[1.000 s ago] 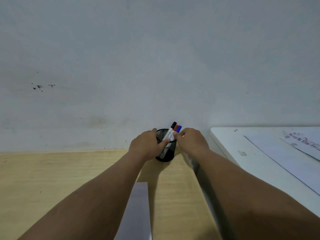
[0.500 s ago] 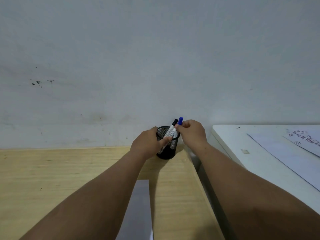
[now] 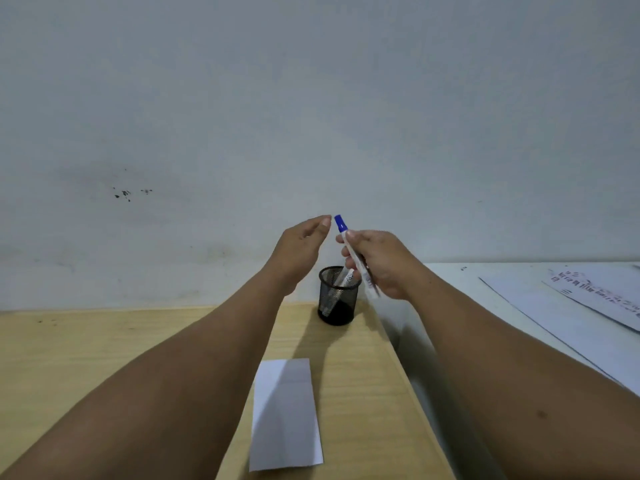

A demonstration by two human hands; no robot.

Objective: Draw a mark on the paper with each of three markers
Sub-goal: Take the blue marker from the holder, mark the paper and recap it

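Head view: the right hand (image 3: 384,263) is closed around a blue-capped marker (image 3: 354,255), held tilted in the air above a black mesh cup (image 3: 337,295), cap end up. The left hand (image 3: 300,252) is raised beside it, fingers loosely spread and holding nothing, its fingertips near the cap. Other markers are seen leaning inside the cup. A sheet of paper (image 3: 285,414) lies flat on the wooden table (image 3: 69,344), nearer the person.
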